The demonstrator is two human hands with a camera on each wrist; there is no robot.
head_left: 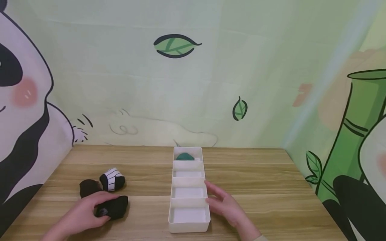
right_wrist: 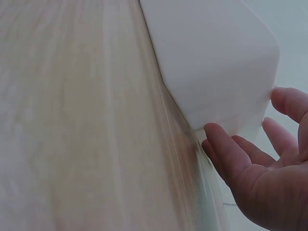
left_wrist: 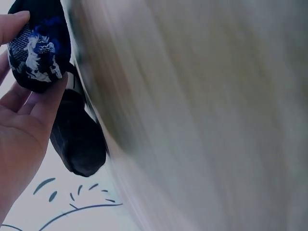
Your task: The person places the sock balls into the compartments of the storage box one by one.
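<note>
Black fabric, balled into a rounded bundle with a white and blue pattern (head_left: 116,208), sits in the left hand (head_left: 85,211) at the near left of the scene. That hand pinches it, thumb on one side and fingers on the other. Just past the knuckles lies a plain dark, rounded cloth bundle (head_left: 88,188), and beside it, a little to the right and farther off, a black bundle with a white, dark-lined panel (head_left: 112,179); whether these two touch, I cannot tell.

Right of them, well apart, a long white plastic tray with four compartments (head_left: 189,228) stands lengthwise on the wood-grain table (head_left: 256,174). Its farthest compartment holds a small dark-green bundle (head_left: 185,156). The right hand (head_left: 227,207) is at the tray's right side, fingers spread apart and slightly bent, fingertips against the outer wall without wrapping around it.
</note>
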